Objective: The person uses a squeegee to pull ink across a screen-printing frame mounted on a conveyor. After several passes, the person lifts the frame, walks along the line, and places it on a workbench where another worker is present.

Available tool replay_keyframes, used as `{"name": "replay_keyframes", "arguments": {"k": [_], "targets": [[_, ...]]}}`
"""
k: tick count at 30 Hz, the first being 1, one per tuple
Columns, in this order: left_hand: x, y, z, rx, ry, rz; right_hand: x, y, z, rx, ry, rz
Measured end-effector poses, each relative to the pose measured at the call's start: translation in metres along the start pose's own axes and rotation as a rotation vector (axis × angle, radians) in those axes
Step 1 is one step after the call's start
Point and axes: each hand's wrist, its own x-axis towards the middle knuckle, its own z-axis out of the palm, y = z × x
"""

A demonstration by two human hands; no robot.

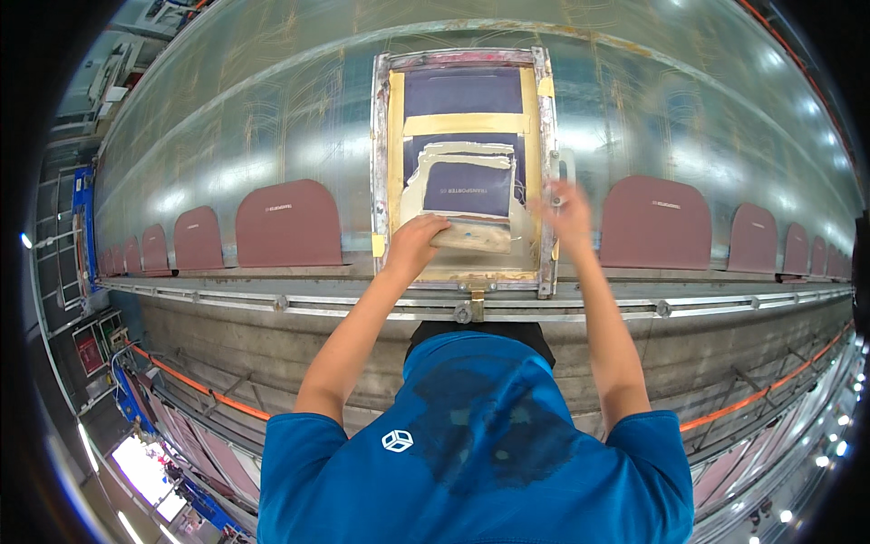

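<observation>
A screen-printing frame point(546, 118) lies over the long table in front of me. Its dark mesh point(462, 91) is edged with yellowish tape, and pale ink is smeared around a small line of print in the lower part. My left hand point(419, 243) grips the left end of a wooden squeegee point(476, 238), which lies across the lower mesh. My right hand point(571, 218) is raised by the right side of the frame, next to a pale handle point(566, 172). Motion blurs its fingers, and I cannot make out anything in them.
Maroon round-topped panels line the glossy table on both sides, the nearest being a left panel point(288, 227) and a right panel point(656, 225). A metal rail point(589, 306) runs along the near edge, with a brass-coloured clamp point(477, 290) at the frame's foot.
</observation>
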Motion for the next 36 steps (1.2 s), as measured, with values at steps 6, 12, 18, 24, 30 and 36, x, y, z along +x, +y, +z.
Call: {"name": "replay_keyframes", "arguments": {"k": [6,12,18,24,30,36], "targets": [[-0.023,0.135,-0.040,-0.008,0.060,-0.001,0.067,-0.002,-0.110,-0.077,0.089,0.068],[-0.264,0.152,-0.152,-0.061,0.033,-0.035,-0.147,-0.174,-0.039,-0.062,0.357,0.101],[-0.440,0.092,-0.189,0.004,0.038,-0.140,-0.300,-0.196,0.091,-0.007,0.350,0.040],[-0.312,0.104,-0.118,0.053,0.030,-0.184,-0.199,-0.128,0.041,0.066,0.306,0.078],[-0.037,0.092,0.045,0.138,-0.005,-0.083,0.051,0.052,-0.064,-0.005,0.278,0.117],[0.243,0.011,0.165,0.155,-0.042,0.024,0.350,0.225,-0.087,-0.105,0.244,0.160]]}}
